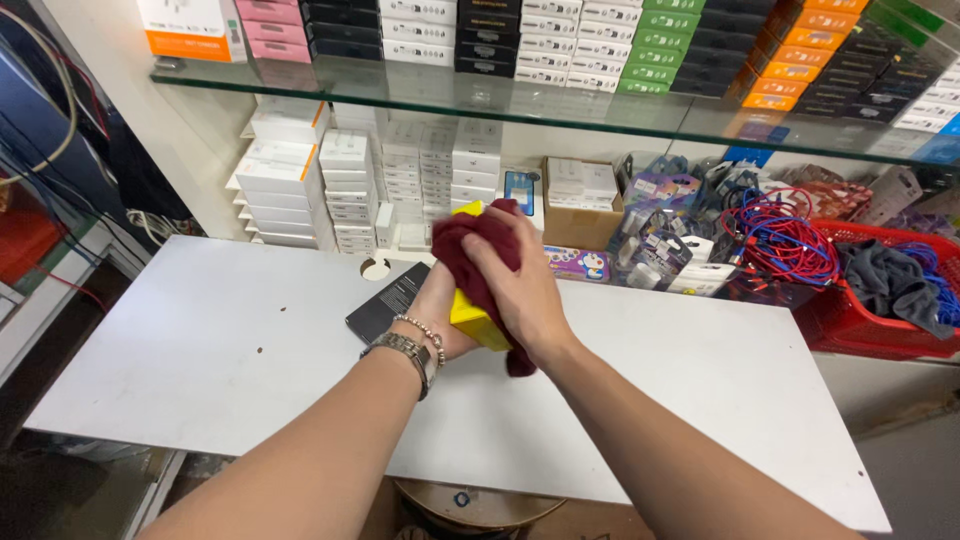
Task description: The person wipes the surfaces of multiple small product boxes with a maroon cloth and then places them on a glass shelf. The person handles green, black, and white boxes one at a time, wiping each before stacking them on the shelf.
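- We see a white surface [230, 340] filling the middle of the view, with a round hole near its back edge.
- Behind it a glass shelf [600, 108] carries rows of small coloured boxes, and below it stand stacks of white boxes [350, 180] against the wall.
- At the far right a red basket [860, 320] holds grey cloth and tangled red and blue cables [785, 240].
- Our 2 forearms reach in from the bottom edge and meet over the middle of the surface.
- Our right hand [520, 285] presses a dark red cloth [465, 250] over the top and side of a yellow box; its grip is closed on the cloth, fingers spread across it.
- Our left hand [440, 315] holds the yellow box [475, 320] from below and behind, its grip wrapped around the box; the fingers are mostly hidden by the cloth.
- The box is held in the air just above the surface, tilted, between both hands, with 1 corner showing above the cloth.
- A dark flat box [385, 300] lies on the surface just behind our left hand.
- A metal watch [405, 352] and a bead bracelet [425, 330] sit on our left wrist.
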